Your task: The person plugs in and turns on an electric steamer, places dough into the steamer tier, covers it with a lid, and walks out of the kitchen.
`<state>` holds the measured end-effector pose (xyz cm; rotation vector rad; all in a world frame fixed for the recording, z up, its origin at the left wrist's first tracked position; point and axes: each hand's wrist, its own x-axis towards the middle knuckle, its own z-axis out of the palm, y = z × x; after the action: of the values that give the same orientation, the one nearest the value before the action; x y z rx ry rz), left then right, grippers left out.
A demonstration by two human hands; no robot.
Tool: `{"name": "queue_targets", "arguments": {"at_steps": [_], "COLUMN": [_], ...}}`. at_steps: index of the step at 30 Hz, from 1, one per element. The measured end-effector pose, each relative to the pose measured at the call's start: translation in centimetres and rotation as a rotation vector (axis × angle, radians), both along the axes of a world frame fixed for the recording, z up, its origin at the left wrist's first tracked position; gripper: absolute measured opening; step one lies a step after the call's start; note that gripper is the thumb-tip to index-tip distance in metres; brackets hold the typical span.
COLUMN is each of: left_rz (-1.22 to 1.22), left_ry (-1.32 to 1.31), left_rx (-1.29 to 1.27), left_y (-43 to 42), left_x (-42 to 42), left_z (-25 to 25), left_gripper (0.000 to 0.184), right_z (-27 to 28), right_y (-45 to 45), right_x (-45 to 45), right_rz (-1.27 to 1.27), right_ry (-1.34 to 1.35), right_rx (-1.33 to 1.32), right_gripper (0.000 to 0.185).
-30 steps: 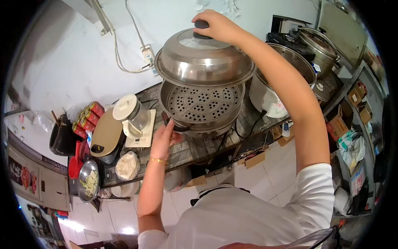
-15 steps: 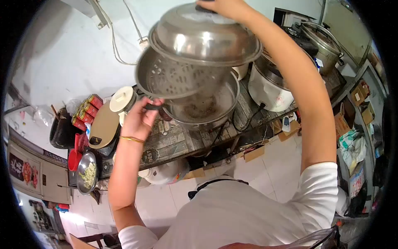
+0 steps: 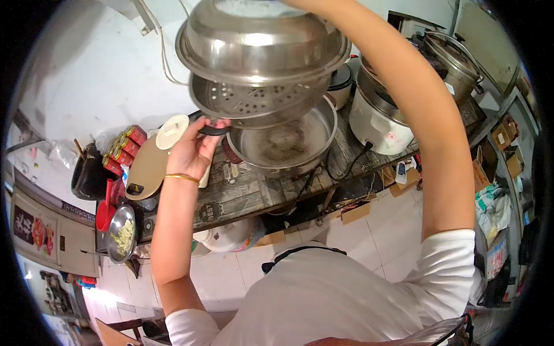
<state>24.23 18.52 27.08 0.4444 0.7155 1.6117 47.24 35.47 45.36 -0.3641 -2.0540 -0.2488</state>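
Observation:
My left hand (image 3: 195, 147) is closed on the black side handle (image 3: 213, 131) of a metal steamer tray (image 3: 248, 101) with a perforated bottom. The tray is tilted above a wide steel pot (image 3: 283, 144), whose inside bottom is stained brown. Over the tray hangs a domed steel lid (image 3: 254, 49). At the top edge of the view, my right hand (image 3: 300, 3) is at the lid's top; its fingers are mostly cut off, but the lid stays raised under it.
A white rice cooker (image 3: 378, 127) and a lidded steel pot (image 3: 453, 57) stand to the right. On the left are a round cutting board (image 3: 147, 170), red cans (image 3: 124, 150), a cream-lidded jug (image 3: 172, 131), a red ladle (image 3: 105, 213) and a bowl of chopped food (image 3: 121, 233).
The lid has moved up and left with my right hand, partly out of view. The steamer tray has shifted and tilted slightly, and more of the pot's inside shows.

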Motion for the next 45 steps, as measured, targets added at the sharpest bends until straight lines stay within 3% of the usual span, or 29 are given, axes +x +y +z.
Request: {"name": "queue_targets", "arguments": {"at_steps": [3,11,13,26,40,45], "left_rz": [0.003,-0.038,-0.120,-0.049,-0.018,-0.052], "left_ry": [-0.017,0.055,0.074,0.124,0.019,0.064], "left_rx": [-0.074,-0.066,-0.041,-0.180,-0.219,-0.213], "left_y": [0.6,0.4,0.3,-0.6,-1.0,-1.7], "left_x": [1.1,1.5,0.9,2.0,2.2,3.0], "left_z": [-1.0,-2.9,-4.4,-7.7,-8.6,-7.7], "left_gripper": [0.010,0.014,0.014,0.014,0.017,0.020], "right_z": [-1.8,-4.6,-6.4,-14.8,-16.5,-16.1], "right_y": [0.5,0.6,1.7,2.1,2.9,2.3], "right_x": [-1.1,-1.2,-1.3,-1.3,-3.4,-3.0], "right_rz": [0.075,0.039,0.012,0.006,0.080,0.069], "right_ry": [-0.040,-0.111,-0.125,-0.238,-0.293,-0.440], "right_rx": [0.073,-0.053,0.079,-0.156,-0.203,-0.352], "right_gripper": [0.026,0.027,0.023,0.029,0.030,0.045]}}
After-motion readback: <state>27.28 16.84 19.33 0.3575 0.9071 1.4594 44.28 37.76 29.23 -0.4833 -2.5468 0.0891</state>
